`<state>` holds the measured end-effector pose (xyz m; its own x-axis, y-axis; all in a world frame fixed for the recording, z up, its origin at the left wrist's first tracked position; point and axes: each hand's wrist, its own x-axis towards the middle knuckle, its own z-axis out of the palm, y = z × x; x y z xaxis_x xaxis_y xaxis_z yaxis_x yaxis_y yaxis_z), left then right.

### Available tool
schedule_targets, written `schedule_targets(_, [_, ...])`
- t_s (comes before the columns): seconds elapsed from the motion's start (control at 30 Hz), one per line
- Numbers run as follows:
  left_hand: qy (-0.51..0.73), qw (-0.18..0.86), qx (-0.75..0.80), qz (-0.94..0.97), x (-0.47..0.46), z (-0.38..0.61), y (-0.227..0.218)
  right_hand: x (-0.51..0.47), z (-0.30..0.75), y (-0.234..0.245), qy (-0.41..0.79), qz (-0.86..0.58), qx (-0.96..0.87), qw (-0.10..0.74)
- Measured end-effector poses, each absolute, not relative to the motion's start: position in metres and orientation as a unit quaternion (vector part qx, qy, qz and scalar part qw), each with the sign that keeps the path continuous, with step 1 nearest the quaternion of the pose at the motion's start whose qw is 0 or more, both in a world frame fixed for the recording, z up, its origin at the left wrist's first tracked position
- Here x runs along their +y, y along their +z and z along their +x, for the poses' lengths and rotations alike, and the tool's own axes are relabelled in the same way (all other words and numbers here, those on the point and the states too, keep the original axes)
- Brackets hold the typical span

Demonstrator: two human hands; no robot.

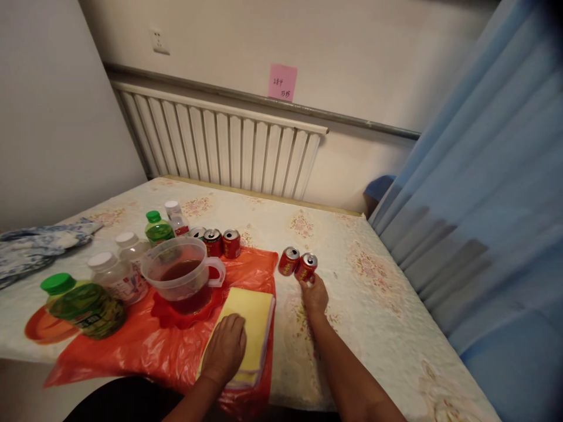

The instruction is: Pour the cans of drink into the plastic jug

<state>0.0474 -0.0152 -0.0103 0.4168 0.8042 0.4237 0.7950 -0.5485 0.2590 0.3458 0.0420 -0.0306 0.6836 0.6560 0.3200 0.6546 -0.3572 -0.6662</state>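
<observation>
My left hand (226, 346) lies flat, fingers together, on a folded yellow cloth (250, 316) that rests on an orange plastic sheet (132, 346). My right hand (314, 293) reaches forward and its fingers close on the nearer of two red cans (307, 266) standing on the table; the other red can (289, 261) stands just left of it, touching. A clear plastic jug (185, 278) with dark liquid stands on a red mat left of the cloth.
Three more cans (215, 241) stand behind the jug. Green-capped bottles (83, 308) and white-capped bottles (116, 272) crowd the left. A patterned cloth (30, 246) lies far left. A radiator (220, 143) runs behind the table; a blue curtain (484, 205) hangs right.
</observation>
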Motion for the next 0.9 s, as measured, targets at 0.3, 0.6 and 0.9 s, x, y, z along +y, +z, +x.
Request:
schedule_targets(0.3, [0.254,0.015,0.474,0.843,-0.0152,0.0471,-0.0109,0.0419,0.3455,-0.0299,0.001,-0.822,-0.400,0.406])
schedule_targets(0.6, [0.254,0.017,0.477,0.841,-0.0155,0.0473,-0.0088,0.0424,0.3456,-0.0311,0.000,-0.819,-0.399,0.411])
schedule_targets(0.9, [0.260,0.021,0.474,0.841,-0.0151,0.0473,-0.0094,0.0422,0.3459,-0.0308,0.003,-0.821,-0.399,0.409])
